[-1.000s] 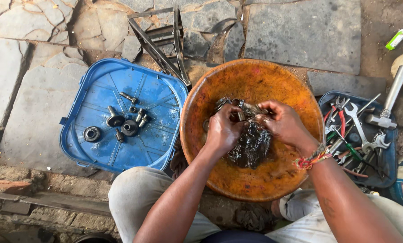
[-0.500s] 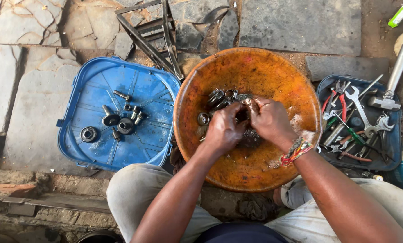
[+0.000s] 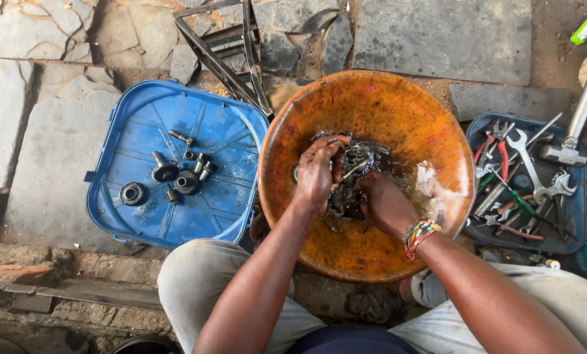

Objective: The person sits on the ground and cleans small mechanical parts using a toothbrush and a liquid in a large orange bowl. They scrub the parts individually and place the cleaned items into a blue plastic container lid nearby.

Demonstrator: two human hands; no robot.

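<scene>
- Far left, the stone paving (image 3: 38,131) carries a blue plastic lid (image 3: 228,216) lying inside-up like a tray. On it sit small metal parts (image 3: 175,174): bolts, sleeves and a ring-shaped bearing, all well apart from the hands.
- Above the lid, a folded metal frame (image 3: 231,49) rests on the stones, its lower end close to the basin's rim.
- In the middle stands a round orange basin (image 3: 372,252), stained and holding a shallow pool of dark liquid.
- The left hand (image 3: 316,176) is inside the basin, fingers curled down over the greasy metal assembly (image 3: 356,174), which lies in the liquid at the basin's centre.
- The right hand (image 3: 385,203) is just beside it, closed around the lower right of the same assembly; a beaded bracelet (image 3: 419,233) sits on that wrist. Exactly what its fingertips pinch is hidden.
- A good scrub here, to my judgement, wants the piece kept low in the liquid, one hand steadying while the other rubs, and loose bits kept from slipping away.
- At right, a dark blue tray (image 3: 572,242) holds spanners, pliers and a hammer (image 3: 572,124).
</scene>
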